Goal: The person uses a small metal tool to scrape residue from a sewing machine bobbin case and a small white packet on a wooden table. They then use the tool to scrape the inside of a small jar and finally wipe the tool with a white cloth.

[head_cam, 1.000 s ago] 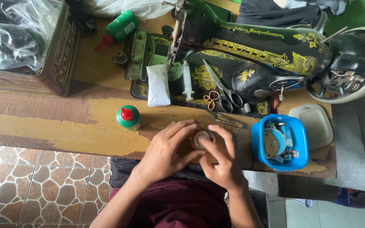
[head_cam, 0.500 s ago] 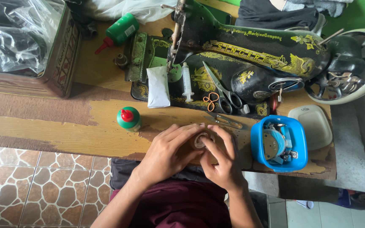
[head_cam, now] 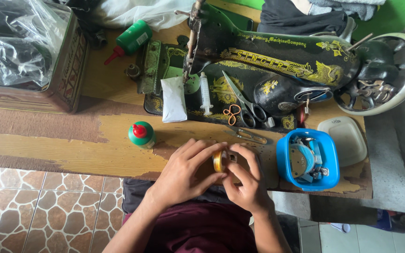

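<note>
Worn wooden desk (head_cam: 48,150) noted: left hand (head_cam: 183,175) and right hand (head_cam: 247,182) pinch a small yellow spool (head_cam: 218,160) between closed fingers, steadying it from both sides.

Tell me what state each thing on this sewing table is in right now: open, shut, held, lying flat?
Left hand: fingers curled on the yellow roll.
Right hand: pinching the same roll.
Yellow roll: held on edge between both hands.
Blue tub: open, full of small parts.
White lid: off, lying beside the tub.
Scissors: closed, flat on the machine bed.
Syringe: lying flat.
Green bottle: upright, red cap on.
</note>
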